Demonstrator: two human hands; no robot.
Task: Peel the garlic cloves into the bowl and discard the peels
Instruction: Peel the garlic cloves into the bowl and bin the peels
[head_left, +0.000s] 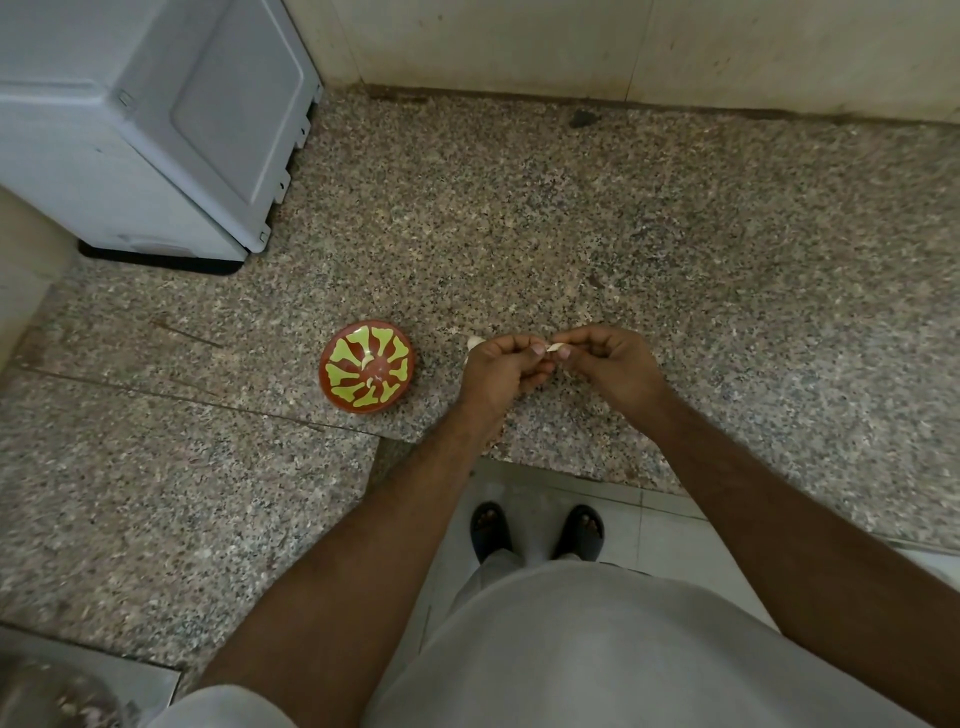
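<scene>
pale garlic clove (556, 347): pinched between left hand (501, 366) and right hand (613, 366); round red-and-yellow patterned bowl (367, 368) nearby on speckled granite counter (623, 218).

The left hand (501, 364) hides most of the garlic (475, 343) behind it.

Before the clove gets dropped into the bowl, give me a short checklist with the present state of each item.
1. Garlic clove pinched between left hand and right hand: ok.
2. Clove fully peeled: cannot tell, fingers cover most of it.
3. Bowl upright on the counter, left of the hands: ok.
4. Path to the bowl free: ok.
5. More garlic behind the left hand: ok.
</scene>
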